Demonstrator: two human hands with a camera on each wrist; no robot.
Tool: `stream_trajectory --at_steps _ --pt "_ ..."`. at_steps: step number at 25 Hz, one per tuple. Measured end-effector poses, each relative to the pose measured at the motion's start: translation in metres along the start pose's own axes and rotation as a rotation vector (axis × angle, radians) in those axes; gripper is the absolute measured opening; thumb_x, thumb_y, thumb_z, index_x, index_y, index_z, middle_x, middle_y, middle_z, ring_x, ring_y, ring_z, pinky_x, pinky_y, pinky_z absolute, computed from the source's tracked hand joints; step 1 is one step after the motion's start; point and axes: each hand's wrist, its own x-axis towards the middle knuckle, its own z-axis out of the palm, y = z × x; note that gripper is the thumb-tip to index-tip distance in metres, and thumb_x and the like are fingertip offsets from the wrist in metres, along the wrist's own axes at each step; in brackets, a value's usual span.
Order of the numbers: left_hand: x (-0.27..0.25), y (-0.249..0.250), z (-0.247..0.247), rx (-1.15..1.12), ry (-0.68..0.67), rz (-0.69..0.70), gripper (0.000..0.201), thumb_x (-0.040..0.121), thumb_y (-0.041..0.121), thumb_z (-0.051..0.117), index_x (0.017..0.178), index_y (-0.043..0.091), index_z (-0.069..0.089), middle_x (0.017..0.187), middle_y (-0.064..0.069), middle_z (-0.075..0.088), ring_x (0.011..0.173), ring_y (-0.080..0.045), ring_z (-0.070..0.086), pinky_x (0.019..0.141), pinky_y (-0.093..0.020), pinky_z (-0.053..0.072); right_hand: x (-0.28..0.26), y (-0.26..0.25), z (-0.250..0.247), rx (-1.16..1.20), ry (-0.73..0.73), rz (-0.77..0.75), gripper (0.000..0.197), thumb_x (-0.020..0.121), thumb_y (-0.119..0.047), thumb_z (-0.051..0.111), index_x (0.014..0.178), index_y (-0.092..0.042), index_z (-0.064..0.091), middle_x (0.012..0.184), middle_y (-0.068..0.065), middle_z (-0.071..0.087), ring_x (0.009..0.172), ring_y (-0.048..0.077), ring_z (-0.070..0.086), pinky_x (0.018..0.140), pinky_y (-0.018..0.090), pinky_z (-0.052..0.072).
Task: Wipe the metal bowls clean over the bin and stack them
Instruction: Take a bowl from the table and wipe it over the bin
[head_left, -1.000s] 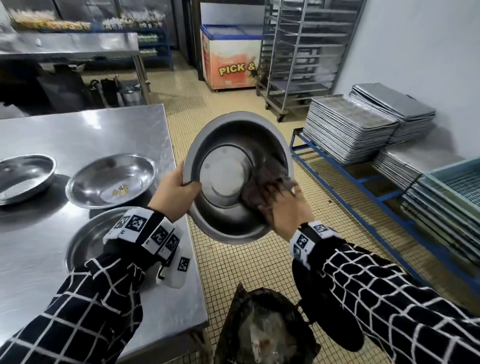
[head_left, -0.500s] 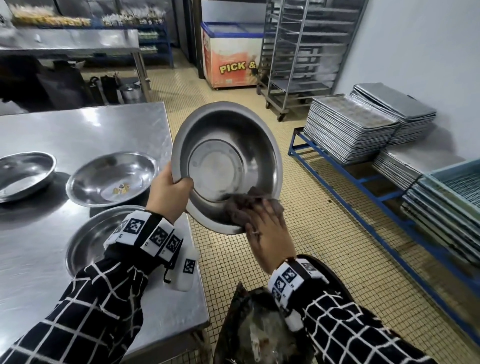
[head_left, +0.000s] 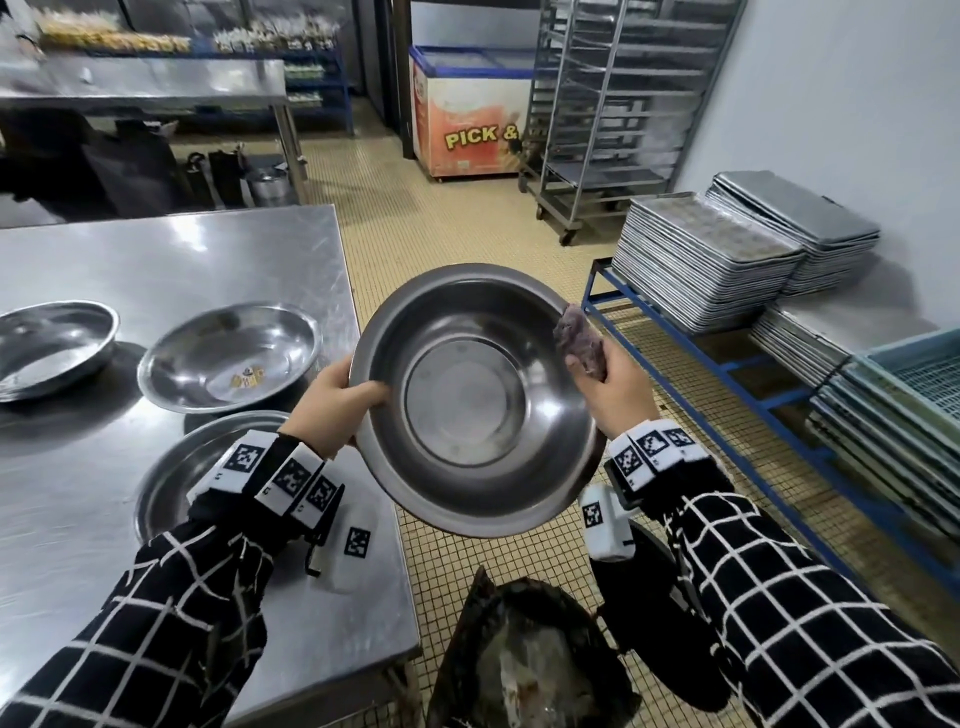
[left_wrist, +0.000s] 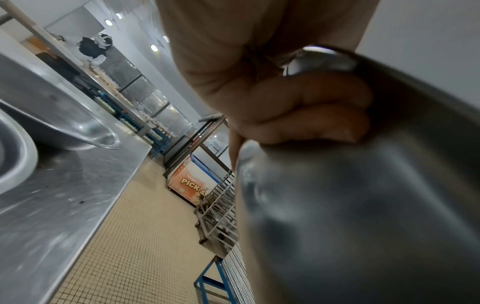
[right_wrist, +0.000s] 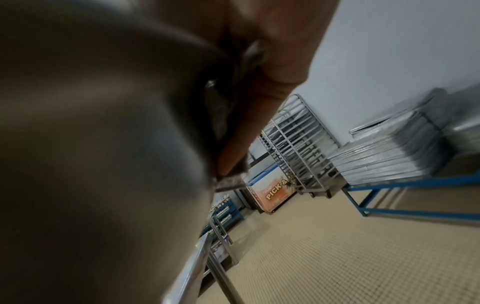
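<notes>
Bowl (head_left: 480, 395) was held in the air off the bench's (head_left: 171, 260) right edge, above the bin (head_left: 530, 660) on the floor. It was tilted with its open side toward the person, likely so loosened scraps would drop into the bin, not onto the bench. Inside looked clean, no scraps visible.

Left hand (head_left: 337, 402) clamped the bowl's left rim: thumb over the inner lip, fingers (left_wrist: 306, 109) curled under the outer wall, as the left wrist view showed. This hand seemed to carry the weight and set the tilt.

Right hand (head_left: 613, 384) was at the right rim, fingers folded round a dark purplish cloth (head_left: 582, 343) and pressing it against the rim. The right wrist view showed the cloth (right_wrist: 228, 183) sandwiched between finger and bowl wall. Judged: finishing the rim, the last part of this bowl's wipe.

Three more bowls sat on the bench. One near the right edge held yellow crumbs (head_left: 248, 378), so it was not yet wiped. One lay toward the left edge (head_left: 52, 348). The nearest (head_left: 171, 467) lay partly under the left sleeve, probably the base for the stack. Nothing stacked yet.
</notes>
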Motion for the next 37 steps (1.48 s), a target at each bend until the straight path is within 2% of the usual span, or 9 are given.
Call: stream_trajectory --at_steps 4,9,14,18,22,25,29,33,37 --pt "0.004 -0.014 0.002 0.075 0.193 0.182 0.032 0.075 0.030 0.069 0.105 0.035 0.061 0.103 0.004 0.070 0.092 -0.016 0.067 0.083 -0.042 0.055 -0.015 0.000 0.020 0.191 0.179 0.147 0.019 0.087 -0.015 0.064 0.100 -0.007 0.053 0.083 -0.002 0.060 0.075 0.009 0.060 0.055 0.016 0.044" --pt "-0.019 -0.018 0.033 -0.193 0.037 0.290 0.072 0.084 0.010 0.067 0.140 0.023 0.025 0.119 -0.001 0.058 0.094 -0.008 0.068 0.072 -0.029 0.058 -0.032 -0.025 0.049 0.527 0.402 0.314 0.018 0.090 -0.019 0.059 0.101 -0.008 0.050 0.084 0.001 0.058 0.073 0.017 0.059 0.064 0.033 0.051" --pt "-0.021 -0.014 0.044 -0.121 0.077 0.199 0.016 0.077 0.016 0.065 0.087 0.027 0.058 0.083 0.010 0.067 0.089 -0.014 0.066 0.073 -0.028 0.056 -0.039 -0.031 0.057 0.587 0.214 0.314 0.017 0.096 -0.030 0.049 0.105 -0.015 0.049 0.091 -0.003 0.060 0.085 0.015 0.060 0.071 0.028 0.048" --pt "0.000 -0.014 0.023 -0.084 0.200 0.071 0.013 0.079 0.012 0.053 0.077 0.025 0.050 0.081 -0.008 0.059 0.087 -0.032 0.062 0.081 -0.061 0.051 -0.033 -0.009 0.056 0.161 0.007 0.357 0.034 0.097 -0.043 0.040 0.091 -0.013 0.055 0.101 0.004 0.057 0.100 0.022 0.054 0.080 0.034 0.049" --pt "0.000 -0.007 0.013 0.012 0.150 0.073 0.018 0.085 0.011 0.056 0.084 0.029 0.053 0.097 -0.012 0.064 0.094 -0.034 0.063 0.086 -0.054 0.051 -0.038 -0.016 0.057 -0.155 0.125 -0.029 0.031 0.094 -0.038 0.047 0.101 -0.009 0.055 0.117 0.005 0.044 0.105 0.012 0.035 0.093 0.029 0.041" --pt "-0.002 0.002 0.015 0.068 0.077 0.119 0.020 0.083 0.007 0.053 0.088 0.027 0.057 0.078 -0.003 0.061 0.077 -0.026 0.062 0.076 -0.053 0.054 -0.046 -0.029 0.079 -0.150 -0.148 -0.296 0.046 0.095 -0.041 0.045 0.132 -0.015 0.042 0.135 0.008 0.041 0.119 0.017 0.043 0.105 0.036 0.038" --pt "-0.001 0.016 0.009 0.275 0.027 0.201 0.030 0.085 0.002 0.047 0.107 0.022 0.050 0.071 0.002 0.056 0.062 -0.016 0.054 0.054 -0.029 0.045 -0.049 -0.001 0.101 -0.490 -0.462 -0.588 0.066 0.090 -0.058 0.007 0.148 -0.031 0.024 0.154 0.001 0.027 0.143 0.019 0.021 0.116 0.041 0.015" --pt "-0.004 0.015 -0.001 0.290 0.014 0.144 0.024 0.086 0.002 0.049 0.101 0.021 0.052 0.071 -0.004 0.058 0.061 -0.021 0.057 0.044 -0.023 0.046 -0.014 0.017 0.062 -1.057 -0.236 -0.609 0.072 0.086 -0.050 -0.011 0.151 -0.026 0.009 0.157 0.001 0.017 0.145 0.024 0.009 0.116 0.047 0.000" --pt "-0.005 0.013 0.008 0.137 0.060 0.112 0.023 0.080 0.008 0.051 0.102 0.014 0.054 0.071 -0.007 0.058 0.064 -0.027 0.059 0.054 -0.035 0.051 -0.012 0.007 0.053 -0.997 -0.110 -0.388 0.066 0.092 -0.049 -0.005 0.151 -0.025 0.011 0.157 -0.002 0.016 0.146 0.022 0.002 0.115 0.049 -0.009"
